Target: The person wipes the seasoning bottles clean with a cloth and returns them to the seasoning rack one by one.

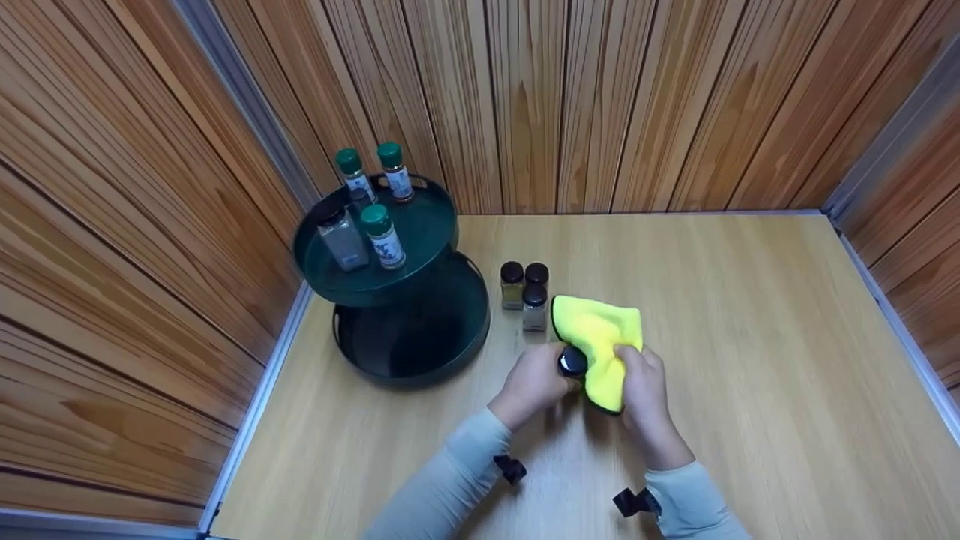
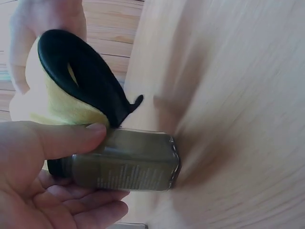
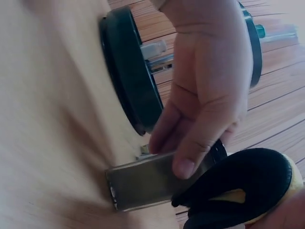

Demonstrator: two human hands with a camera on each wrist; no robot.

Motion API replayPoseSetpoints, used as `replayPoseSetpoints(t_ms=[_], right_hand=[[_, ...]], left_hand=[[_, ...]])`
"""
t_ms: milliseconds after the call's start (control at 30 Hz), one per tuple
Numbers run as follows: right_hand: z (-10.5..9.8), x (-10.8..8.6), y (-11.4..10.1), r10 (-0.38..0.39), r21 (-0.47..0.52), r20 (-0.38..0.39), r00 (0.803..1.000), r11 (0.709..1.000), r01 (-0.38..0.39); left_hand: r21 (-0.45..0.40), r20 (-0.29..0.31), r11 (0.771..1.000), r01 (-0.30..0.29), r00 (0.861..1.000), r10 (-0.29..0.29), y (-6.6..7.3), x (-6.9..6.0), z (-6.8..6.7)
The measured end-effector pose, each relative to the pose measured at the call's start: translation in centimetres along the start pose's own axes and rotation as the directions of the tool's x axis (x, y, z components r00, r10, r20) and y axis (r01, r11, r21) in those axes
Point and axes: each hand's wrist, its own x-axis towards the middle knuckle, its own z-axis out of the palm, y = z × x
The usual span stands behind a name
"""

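My left hand grips a clear glass spice jar with a black lid and brownish-green contents. Its thumb lies along one side of the glass, its fingers round the other. A yellow cloth with a black border is held in my right hand, thumb on top. In the left wrist view the cloth's folded black edge lies against or just beside the jar near the thumb. The jar's base is close to the table; whether it touches, I cannot tell. Part of its label shows as fine print.
Three small black-lidded jars stand close together just beyond my left hand. To their left is a two-tier dark green round rack. Its upper tray holds green-capped bottles and a larger dark-lidded jar. Wooden panel walls enclose the table.
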Motion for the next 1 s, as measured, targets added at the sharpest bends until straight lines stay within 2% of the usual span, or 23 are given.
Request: replayPoseSetpoints(t_ms=[233, 433, 567, 667, 767, 867, 1000], right_hand=[[-1.5, 0.7, 0.0, 0.034, 0.097, 0.014, 0.999, 0.995, -0.035], [-2.0, 1.0, 0.2, 0.023, 0.117, -0.002, 1.0, 0.993, -0.023], [-2.4, 1.0, 0.4, 0.038, 0.113, 0.002, 0.999, 0.993, -0.038], [-2.6, 0.9, 0.6, 0.054, 0.101, 0.008, 0.998, 0.993, -0.055], [-2.6, 0.9, 0.7, 0.055, 0.092, 0.006, 0.998, 0.994, -0.055], [-2.6, 1.0, 0.5, 0.04, 0.094, 0.001, 0.999, 0.995, -0.04], [-2.5, 1.1, 0.2, 0.026, 0.084, -0.004, 1.0, 0.996, -0.025]], left_hand=[[-0.022, 0.067, 1.0, 0.012, 0.998, -0.01, -0.1, 0.4, 0.0], [-0.123, 0.156, 0.991, 0.052, 0.987, -0.033, -0.9, 1.0, -0.3], [-0.167, 0.163, 0.985, 0.051, 0.986, -0.024, -1.4, 1.0, -0.3], [-0.171, 0.134, 0.983, 0.061, 0.99, -0.038, -1.5, 0.4, 0.1], [-0.128, 0.065, 0.985, 0.117, 0.992, -0.11, -1.2, -0.4, 0.8], [-0.092, -0.027, 0.977, 0.193, 0.98, -0.196, -0.7, -1.0, 1.7], [-0.098, -0.128, 0.966, 0.239, 0.96, -0.251, -0.1, -1.1, 2.6]])
